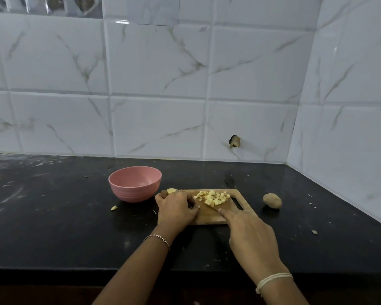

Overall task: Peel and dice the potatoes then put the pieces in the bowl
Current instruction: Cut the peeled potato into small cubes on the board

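A: What is held at this moment?

B: A peeled potato chunk (171, 191) is clasped under the curled fingers of the left hand (176, 205), at the left end of the cutting board (209, 217). Only its pale far tip is seen. The right hand (249, 232) is wrapped round a knife (212, 208), with the forefinger laid straight along the back of the blade. The handle is hidden beneath the palm.

A: Where are the cut pieces found?

B: The diced pieces (213, 198) are heaped on the far right part of the board, just beyond the blade and between the two hands. One stray piece (113, 208) is seen on the counter (53, 216), in front of the bowl (130, 195). Nothing is seen inside the bowl.

A: On what relation is the coming move judged to turn?

B: The board's long axis is laid left to right, with its handle slot at the right end. The bowl is set just beside the left end, so the heap is parted from it by the left hand and the chunk. The left hand is nearer the bowl, and the knife hand is nearer the heap. A leftward sweep along the board is thought likely once the chunk is cut down.

A: What is not yet done?

B: An unpeeled potato (272, 200) is seen on the counter, right of the board, so the task is judged about half done.
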### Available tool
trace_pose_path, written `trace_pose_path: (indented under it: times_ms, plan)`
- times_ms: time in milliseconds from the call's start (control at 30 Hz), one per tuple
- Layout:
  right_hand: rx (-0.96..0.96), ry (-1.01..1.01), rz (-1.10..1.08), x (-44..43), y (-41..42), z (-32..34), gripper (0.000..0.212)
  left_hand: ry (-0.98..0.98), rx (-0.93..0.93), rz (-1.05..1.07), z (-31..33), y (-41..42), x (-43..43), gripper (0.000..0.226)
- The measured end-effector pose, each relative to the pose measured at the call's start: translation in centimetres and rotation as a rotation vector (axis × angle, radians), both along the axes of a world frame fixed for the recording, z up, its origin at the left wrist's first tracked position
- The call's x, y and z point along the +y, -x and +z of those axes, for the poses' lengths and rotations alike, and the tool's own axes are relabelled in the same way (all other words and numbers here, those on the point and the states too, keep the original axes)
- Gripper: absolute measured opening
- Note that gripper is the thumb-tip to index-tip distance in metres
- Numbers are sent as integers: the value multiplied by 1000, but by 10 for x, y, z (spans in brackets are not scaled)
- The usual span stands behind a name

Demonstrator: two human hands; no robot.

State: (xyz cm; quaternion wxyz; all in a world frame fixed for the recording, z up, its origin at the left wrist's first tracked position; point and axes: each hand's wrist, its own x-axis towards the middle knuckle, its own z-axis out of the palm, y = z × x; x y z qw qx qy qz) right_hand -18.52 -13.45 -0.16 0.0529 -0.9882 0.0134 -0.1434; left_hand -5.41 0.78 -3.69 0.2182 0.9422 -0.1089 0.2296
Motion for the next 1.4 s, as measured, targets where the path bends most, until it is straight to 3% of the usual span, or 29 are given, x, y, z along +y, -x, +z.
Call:
trace_pose_path:
  times_ms: [133,267,367,533,833,1033,1167,1300,1400]
  plan:
    - [-175,-43,-23,-9,-10,-6,47,25,-10,-23,6,-10,-2,16]
    - [-227,-37,-34,-15,-28,-17,33,47,39,-67,9,-21,-4,14]
    - [-219,-74,-15,-17,-34,-30,34,80,49,-104,7,-27,-3,13]
    - [-273,-67,-25,-18,-38,-37,36,105,-13,-254,7,-27,0,49]
    - [-265,-44,-58,-18,-34,-45,46,-76,64,-254,8,-29,1,35]
    - [-280,-77,51,-20,-20,-47,41,151,100,-113,7,-34,12,54]
    - [-276,-116,85,-20,-18,-41,37,342,85,-70,10,-32,26,34]
    - [-228,-104,30,-16,-22,-38,38,156,137,-46,10,-22,26,10]
    - [-202,-86,-28,-17,-25,-40,42,-32,163,5,8,-15,23,27]
